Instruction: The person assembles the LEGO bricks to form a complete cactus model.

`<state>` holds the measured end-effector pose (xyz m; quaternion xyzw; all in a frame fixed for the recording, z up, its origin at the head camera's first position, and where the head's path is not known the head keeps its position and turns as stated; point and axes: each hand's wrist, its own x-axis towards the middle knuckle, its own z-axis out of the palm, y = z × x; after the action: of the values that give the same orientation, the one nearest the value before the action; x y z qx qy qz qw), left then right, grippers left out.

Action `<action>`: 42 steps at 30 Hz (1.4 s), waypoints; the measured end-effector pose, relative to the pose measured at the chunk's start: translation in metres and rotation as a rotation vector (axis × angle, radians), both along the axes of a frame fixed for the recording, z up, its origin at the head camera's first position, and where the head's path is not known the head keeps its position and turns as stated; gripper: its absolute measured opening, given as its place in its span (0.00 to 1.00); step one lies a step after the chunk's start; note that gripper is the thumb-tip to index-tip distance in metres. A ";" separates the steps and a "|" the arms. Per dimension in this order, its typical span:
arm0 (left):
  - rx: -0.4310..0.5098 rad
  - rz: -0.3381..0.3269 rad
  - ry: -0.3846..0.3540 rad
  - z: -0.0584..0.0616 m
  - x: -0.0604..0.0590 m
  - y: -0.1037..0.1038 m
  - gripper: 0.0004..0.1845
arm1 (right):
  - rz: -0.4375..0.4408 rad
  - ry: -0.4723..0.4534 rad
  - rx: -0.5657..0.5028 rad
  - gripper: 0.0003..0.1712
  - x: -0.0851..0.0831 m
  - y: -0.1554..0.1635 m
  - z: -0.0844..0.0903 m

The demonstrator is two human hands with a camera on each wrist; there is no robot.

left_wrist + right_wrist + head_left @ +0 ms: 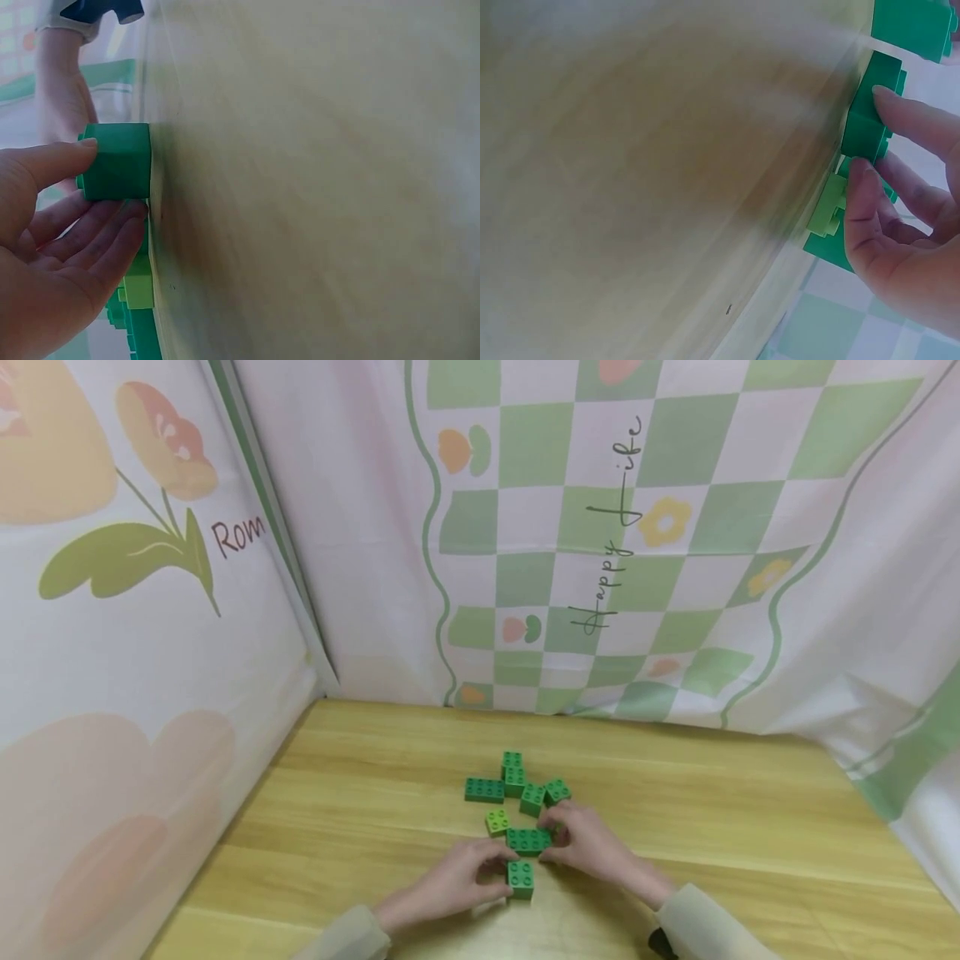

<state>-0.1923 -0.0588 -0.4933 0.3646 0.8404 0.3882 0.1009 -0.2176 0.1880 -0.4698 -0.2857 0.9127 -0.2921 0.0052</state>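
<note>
My left hand grips a square green building block near the front of the wooden table, thumb on one side and fingers on the other. In the left wrist view, the thumb of that hand lies against the block's studded edge. Just behind it lies a longer green block with two rows of studs. My right hand pinches this long block at its right end; in the right wrist view its thumb presses the block's side. A lime block sits beside the long block's far left corner.
Farther back on the table are a dark green long block, a green block with another behind it, and two more green blocks, one nearer and one at right. Patterned curtains enclose the back and left.
</note>
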 end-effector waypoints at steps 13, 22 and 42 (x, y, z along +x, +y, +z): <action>-0.004 0.004 -0.010 0.002 0.001 0.000 0.20 | -0.026 -0.022 -0.042 0.16 0.001 0.003 0.000; -0.027 0.019 0.025 0.003 0.002 0.001 0.20 | -0.035 0.007 -0.077 0.17 0.006 0.007 0.004; -0.028 0.024 0.018 0.002 0.002 0.001 0.21 | -0.019 0.050 -0.150 0.16 0.019 0.017 0.014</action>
<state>-0.1907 -0.0578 -0.4910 0.3563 0.8510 0.3742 0.0939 -0.1991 0.2051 -0.4557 -0.2840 0.8906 -0.3526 -0.0418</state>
